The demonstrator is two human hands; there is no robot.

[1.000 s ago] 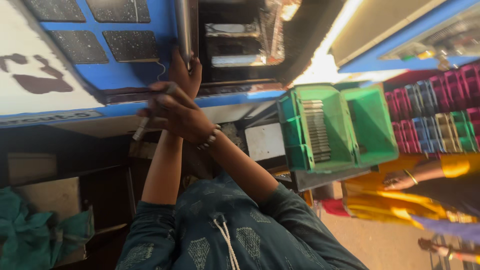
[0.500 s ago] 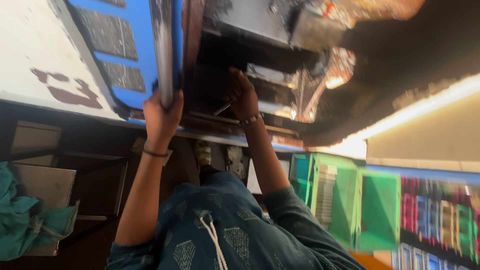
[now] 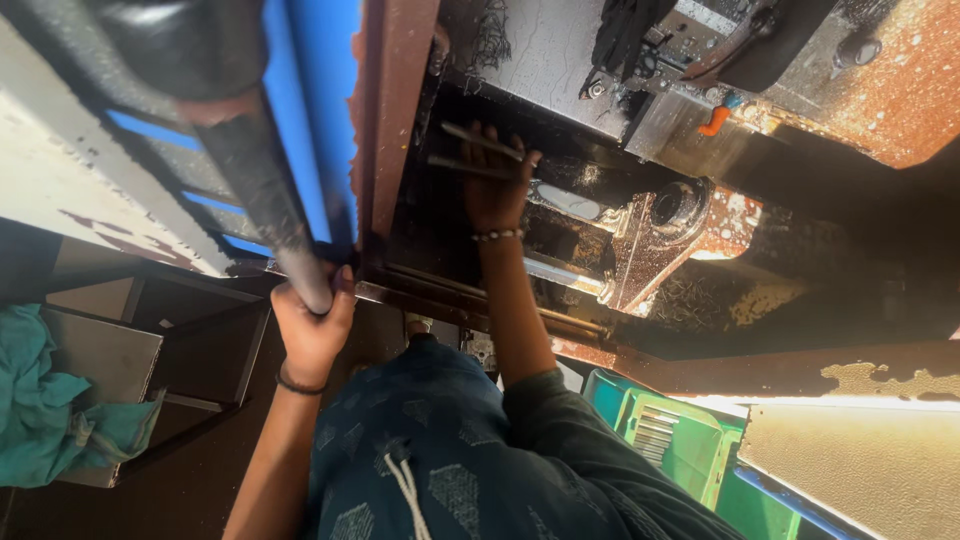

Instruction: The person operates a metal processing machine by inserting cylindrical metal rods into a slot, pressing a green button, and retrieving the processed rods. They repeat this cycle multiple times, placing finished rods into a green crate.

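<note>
We see a dark, rusty machine bed (image 3: 470, 270) carrying the work. Two thin metal rods (image 3: 480, 155) lie across it near its far edge, under our right hand (image 3: 497, 190). A shiny steel shaft (image 3: 565, 275) runs along the near edge toward a rusted bracket (image 3: 660, 240). Metal chips (image 3: 700, 290) are scattered at the bed's right end.

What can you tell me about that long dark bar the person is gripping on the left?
The dark bar is a long round rod, dull black and grimy, looking like worn metal or rubber-covered metal. It slants from the upper left of the view down to the left hand, whose fingers wrap around its lower end. It passes in front of the blue door panel, beside a rusty frame edge. Its upper end is blurred.
</note>
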